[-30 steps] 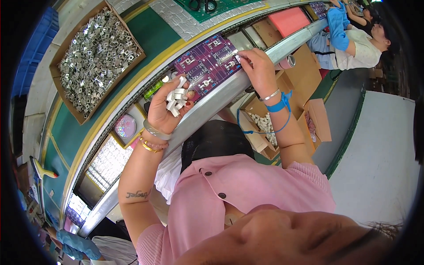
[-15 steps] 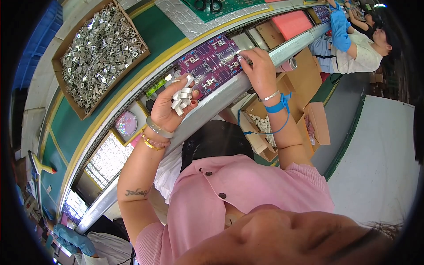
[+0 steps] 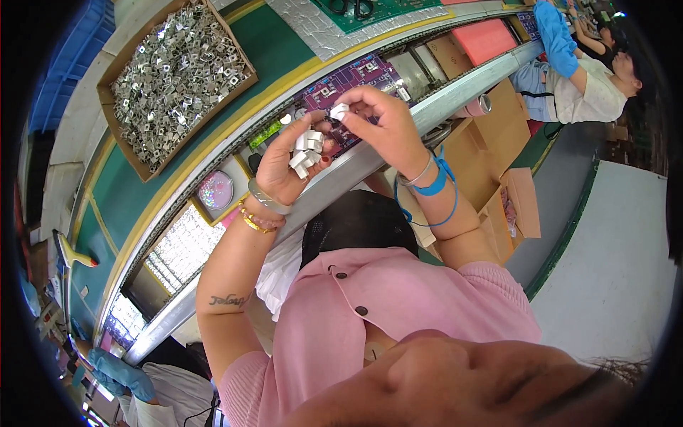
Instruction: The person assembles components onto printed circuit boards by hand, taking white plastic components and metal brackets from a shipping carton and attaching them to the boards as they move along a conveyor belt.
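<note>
Several small white plastic connectors [image 3: 307, 151] are cupped in my left hand [image 3: 279, 171], its fingers curled round them beside the line's metal rail. My right hand [image 3: 390, 134] pinches one white connector [image 3: 339, 112] between thumb and fingertips, just above and to the right of the handful. Beyond both hands lies a purple circuit board [image 3: 384, 70] in the conveyor track, with components on it. My hands and the connectors hide its near left part. A blue wrist strap [image 3: 437, 183] circles my right wrist.
A cardboard box of small metal clips [image 3: 178, 75] stands at the far left. A pink block [image 3: 484, 41] sits farther along the line, and a round glittery dish [image 3: 215, 190] is left of my hands. Open cardboard boxes [image 3: 475, 153] stand at right. Co-workers with blue sleeves [image 3: 556, 41] flank me.
My right hand has moved left from the board's right side to beside my left hand, where it now pinches a connector. The view has shifted slightly.
</note>
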Demonstrator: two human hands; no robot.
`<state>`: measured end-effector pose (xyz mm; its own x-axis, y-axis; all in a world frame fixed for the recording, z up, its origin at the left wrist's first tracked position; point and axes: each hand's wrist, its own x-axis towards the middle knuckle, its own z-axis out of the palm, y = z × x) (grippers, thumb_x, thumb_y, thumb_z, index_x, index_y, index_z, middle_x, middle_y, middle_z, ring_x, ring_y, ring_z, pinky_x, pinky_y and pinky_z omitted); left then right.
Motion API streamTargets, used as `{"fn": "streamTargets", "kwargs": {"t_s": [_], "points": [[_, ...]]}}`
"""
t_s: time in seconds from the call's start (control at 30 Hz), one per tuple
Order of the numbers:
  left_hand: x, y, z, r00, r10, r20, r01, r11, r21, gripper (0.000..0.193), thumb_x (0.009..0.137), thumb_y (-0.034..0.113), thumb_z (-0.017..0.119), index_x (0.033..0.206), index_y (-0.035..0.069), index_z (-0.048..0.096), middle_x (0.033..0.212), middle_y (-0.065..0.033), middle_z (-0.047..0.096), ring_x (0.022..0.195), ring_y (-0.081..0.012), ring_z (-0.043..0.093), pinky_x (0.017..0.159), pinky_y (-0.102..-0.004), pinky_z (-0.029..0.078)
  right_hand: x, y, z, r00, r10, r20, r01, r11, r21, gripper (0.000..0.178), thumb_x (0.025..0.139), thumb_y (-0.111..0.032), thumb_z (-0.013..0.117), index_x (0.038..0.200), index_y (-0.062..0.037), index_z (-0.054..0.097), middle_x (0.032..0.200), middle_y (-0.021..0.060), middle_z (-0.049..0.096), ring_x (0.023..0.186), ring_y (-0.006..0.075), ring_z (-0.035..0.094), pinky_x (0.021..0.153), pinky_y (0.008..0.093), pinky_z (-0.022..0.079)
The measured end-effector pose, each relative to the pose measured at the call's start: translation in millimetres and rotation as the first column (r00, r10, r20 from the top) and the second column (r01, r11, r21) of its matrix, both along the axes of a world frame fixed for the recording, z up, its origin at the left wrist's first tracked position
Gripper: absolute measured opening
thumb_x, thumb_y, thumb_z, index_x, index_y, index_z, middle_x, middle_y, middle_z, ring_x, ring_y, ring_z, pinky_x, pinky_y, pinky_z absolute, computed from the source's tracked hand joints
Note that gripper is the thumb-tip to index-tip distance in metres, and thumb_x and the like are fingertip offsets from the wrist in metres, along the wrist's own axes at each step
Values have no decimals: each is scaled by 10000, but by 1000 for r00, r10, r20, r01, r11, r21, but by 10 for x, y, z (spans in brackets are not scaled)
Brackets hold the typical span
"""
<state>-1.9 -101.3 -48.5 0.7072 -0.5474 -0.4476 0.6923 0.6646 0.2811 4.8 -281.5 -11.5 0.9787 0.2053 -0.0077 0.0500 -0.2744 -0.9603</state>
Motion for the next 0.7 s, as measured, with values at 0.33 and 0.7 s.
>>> {"fn": "streamTargets", "kwargs": {"t_s": [0.33, 0.7], "points": [[30, 64, 48, 998, 49, -44, -47, 998, 30, 405, 903, 329, 419, 1140, 19, 529, 924, -60, 579, 713, -167, 594, 556, -282, 533, -81, -466, -3, 966, -106, 235, 189, 911, -366, 204, 775, -20, 605, 978, -29, 615, 805, 102, 598, 728, 239, 586, 654, 299, 469], [26, 58, -60, 1000, -12, -18, 11, 998, -65, 401, 927, 227, 425, 1251, -8, 433, 937, -81, 562, 737, -197, 537, 571, -280, 514, -70, -475, -105, 926, -52, 375, 260, 808, -528, 149, 735, -41, 644, 881, -41, 616, 779, 85, 601, 784, 276, 548, 702, 367, 441]]}}
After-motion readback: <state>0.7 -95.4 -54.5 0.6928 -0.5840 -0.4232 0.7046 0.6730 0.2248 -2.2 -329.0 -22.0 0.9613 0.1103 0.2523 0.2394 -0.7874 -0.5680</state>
